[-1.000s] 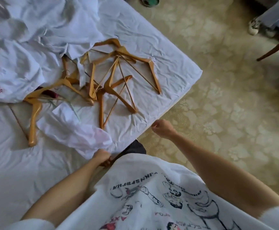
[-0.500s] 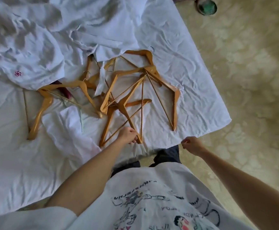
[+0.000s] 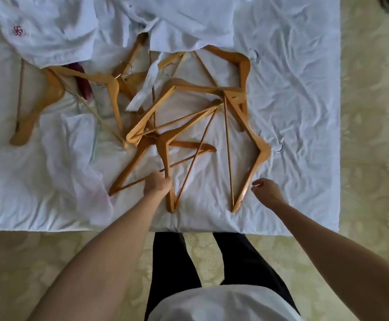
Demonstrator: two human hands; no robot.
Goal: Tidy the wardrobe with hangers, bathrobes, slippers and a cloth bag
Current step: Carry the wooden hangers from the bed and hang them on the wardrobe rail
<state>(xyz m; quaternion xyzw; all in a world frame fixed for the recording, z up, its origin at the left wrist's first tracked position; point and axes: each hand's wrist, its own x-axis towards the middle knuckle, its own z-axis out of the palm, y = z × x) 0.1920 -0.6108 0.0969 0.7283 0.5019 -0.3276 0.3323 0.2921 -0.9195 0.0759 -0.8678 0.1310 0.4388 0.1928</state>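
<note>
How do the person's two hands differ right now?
The left hand is closed around a wooden hanger on the bed; the right hand holds nothing. The left sits among the tangled hangers, the right just beside the outermost hanger. Both reach over the bed's near edge.

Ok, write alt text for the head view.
A person's left hand grips one arm of a wooden hanger in a tangled pile on a white bed; the right hand hovers nearby, empty. White bathrobes lie crumpled behind.
</note>
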